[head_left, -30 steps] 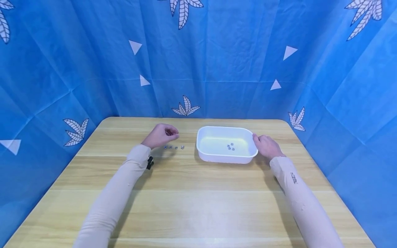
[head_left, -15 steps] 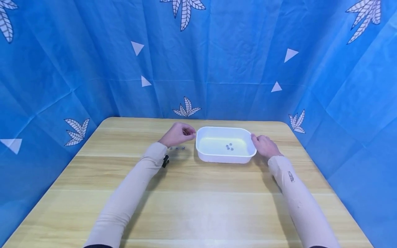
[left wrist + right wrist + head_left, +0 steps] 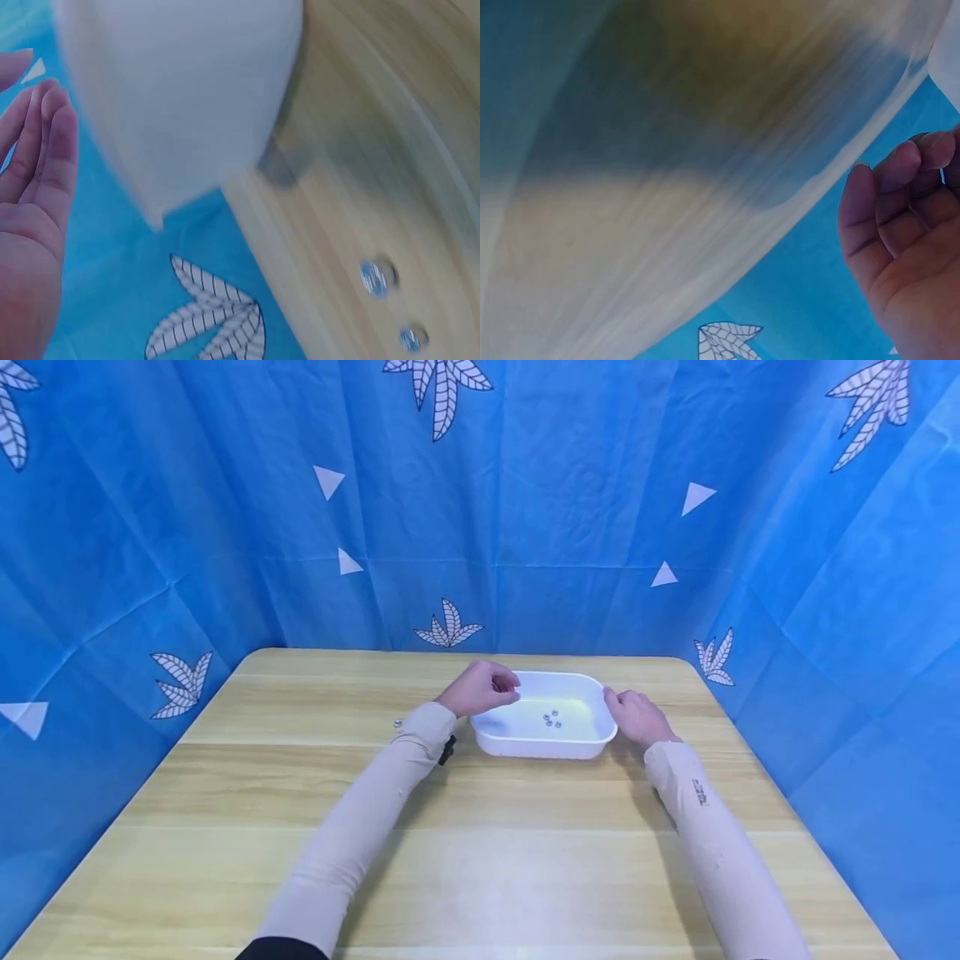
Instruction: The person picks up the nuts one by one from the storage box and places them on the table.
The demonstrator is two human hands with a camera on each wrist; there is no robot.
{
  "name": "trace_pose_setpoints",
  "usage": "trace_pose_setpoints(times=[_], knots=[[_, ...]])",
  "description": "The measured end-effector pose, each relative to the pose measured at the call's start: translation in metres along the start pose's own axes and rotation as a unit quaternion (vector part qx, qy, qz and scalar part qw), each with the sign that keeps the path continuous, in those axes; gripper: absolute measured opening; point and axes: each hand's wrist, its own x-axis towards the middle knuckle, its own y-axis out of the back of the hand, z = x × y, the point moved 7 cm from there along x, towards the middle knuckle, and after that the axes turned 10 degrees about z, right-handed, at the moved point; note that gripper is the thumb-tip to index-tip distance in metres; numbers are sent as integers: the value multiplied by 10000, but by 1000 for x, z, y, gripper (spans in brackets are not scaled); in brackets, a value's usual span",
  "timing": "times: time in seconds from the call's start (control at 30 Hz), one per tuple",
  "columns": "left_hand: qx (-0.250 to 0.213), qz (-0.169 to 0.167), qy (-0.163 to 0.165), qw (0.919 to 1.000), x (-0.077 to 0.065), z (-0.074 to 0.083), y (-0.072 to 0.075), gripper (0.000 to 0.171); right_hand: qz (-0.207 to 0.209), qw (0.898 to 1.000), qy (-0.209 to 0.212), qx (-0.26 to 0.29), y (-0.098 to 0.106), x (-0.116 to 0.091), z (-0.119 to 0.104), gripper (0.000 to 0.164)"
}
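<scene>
A white plastic tray (image 3: 543, 748) stands on the table, with several small silver metal pieces (image 3: 551, 718), nut-like, on its floor. My left hand (image 3: 480, 687) is over the tray's left end, thumb and fingertips drawn close together; I cannot tell what is between them. In the left wrist view its fingers (image 3: 56, 157) show beside the blurred white tray wall (image 3: 180, 90). My right hand (image 3: 639, 717) grips the tray's right rim, thumb on top; its curled fingers (image 3: 900, 202) show in the right wrist view.
A small silver piece (image 3: 398, 723) lies on the wooden table (image 3: 517, 860), left of my left sleeve (image 3: 367, 814). Two shiny pieces (image 3: 379, 277) show in the left wrist view. A blue curtain (image 3: 570, 527) with white leaf prints closes off the back and sides.
My left hand has moved right, from above the row of silver pieces to over the tray's left end. Its sleeve now covers most of that row. My right hand stays on the rim.
</scene>
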Motion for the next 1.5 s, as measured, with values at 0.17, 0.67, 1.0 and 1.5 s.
trace_pose_setpoints(times=[0.17,0.67,1.0,1.5], knots=[[248,-231,-144,9993,9,5,-22,28,57,9999,26,-95,0,-2,-2,83],[1427,-902,-231,9854,25,4,-62,27,281,9973,285,-615,9,0,-8,72],[1258,-817,-219,9884,27,-3,-72,25,310,9947,372,-909,10,2,-13,71],[1170,-850,306,9890,31,-8,-83,23,301,9947,373,-912,9,2,-13,69]])
